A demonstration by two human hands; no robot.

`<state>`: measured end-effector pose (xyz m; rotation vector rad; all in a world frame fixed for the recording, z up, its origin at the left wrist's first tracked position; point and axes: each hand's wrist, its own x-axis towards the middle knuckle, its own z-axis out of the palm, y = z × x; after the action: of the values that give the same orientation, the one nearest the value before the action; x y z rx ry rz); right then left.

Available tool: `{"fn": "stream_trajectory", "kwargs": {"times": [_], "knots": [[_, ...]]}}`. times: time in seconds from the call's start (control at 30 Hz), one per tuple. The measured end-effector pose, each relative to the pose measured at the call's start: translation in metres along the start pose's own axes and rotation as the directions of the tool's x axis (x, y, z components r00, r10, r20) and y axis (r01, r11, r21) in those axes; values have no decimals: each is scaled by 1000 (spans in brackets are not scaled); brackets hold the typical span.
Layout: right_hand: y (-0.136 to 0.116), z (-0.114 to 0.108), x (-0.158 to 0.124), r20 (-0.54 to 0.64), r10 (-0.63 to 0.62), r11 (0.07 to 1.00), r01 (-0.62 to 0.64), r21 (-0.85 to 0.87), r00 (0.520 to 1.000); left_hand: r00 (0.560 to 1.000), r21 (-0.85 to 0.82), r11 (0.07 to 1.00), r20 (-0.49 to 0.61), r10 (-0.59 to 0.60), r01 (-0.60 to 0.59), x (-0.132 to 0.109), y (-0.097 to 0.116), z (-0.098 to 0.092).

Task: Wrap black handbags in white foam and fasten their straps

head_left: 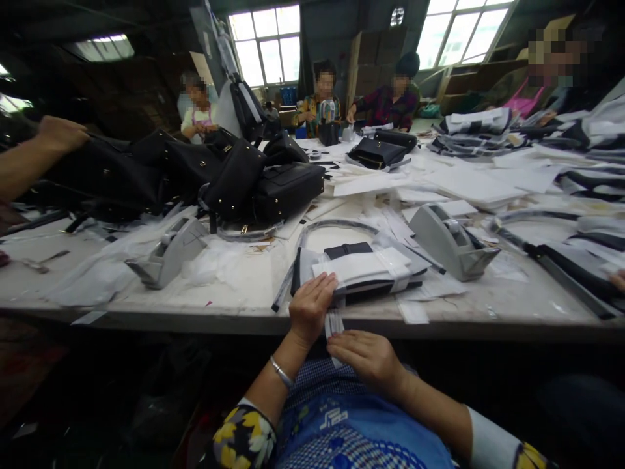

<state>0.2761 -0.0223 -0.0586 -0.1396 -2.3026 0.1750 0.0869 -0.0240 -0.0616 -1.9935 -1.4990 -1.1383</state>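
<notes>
A flat black bag (375,286) wrapped with white paper (364,266) and clear film lies at the table's front edge. Its handle (336,223), covered in plastic, arches behind it. My left hand (312,305) is closed over the bag's near left corner, fingers together on the paper and thumb hidden. Below it, a pale see-through strip (334,322) hangs over the table edge. My right hand (368,358) has that strip pinched under its fingertips, close to my apron (342,423). Whether the strip is tape or film is hard to tell.
Grey tape dispensers stand at left (170,251) and right (452,241). Black handbags (288,189) are piled behind the left one. Paper sheets (473,182) cover the right side. A co-worker's arm (43,153) reaches in at left; other people (319,107) work across the table (234,286).
</notes>
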Motion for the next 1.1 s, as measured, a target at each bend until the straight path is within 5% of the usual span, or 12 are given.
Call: {"fn": "stream_trajectory", "kwargs": {"times": [0.13, 0.3, 0.63, 0.9, 1.1], "knots": [[-22, -8, 1, 14, 64, 998, -65, 21, 998, 1000, 7, 1000, 4, 7, -7, 0, -2, 2], [-20, -28, 13, 29, 56, 998, -57, 19, 998, 1000, 6, 1000, 9, 25, -25, 0, -2, 0], [43, -50, 81, 116, 190, 982, -189, -18, 975, 999, 0, 999, 14, 47, -47, -6, 0, -3], [94, -29, 107, 302, 479, 871, -488, -49, 824, 999, -7, 999, -7, -50, 50, -11, 7, -10], [110, -16, 114, 412, 539, 811, -585, -17, 735, 993, -126, 986, -7, -115, 113, -9, 8, -15]]}}
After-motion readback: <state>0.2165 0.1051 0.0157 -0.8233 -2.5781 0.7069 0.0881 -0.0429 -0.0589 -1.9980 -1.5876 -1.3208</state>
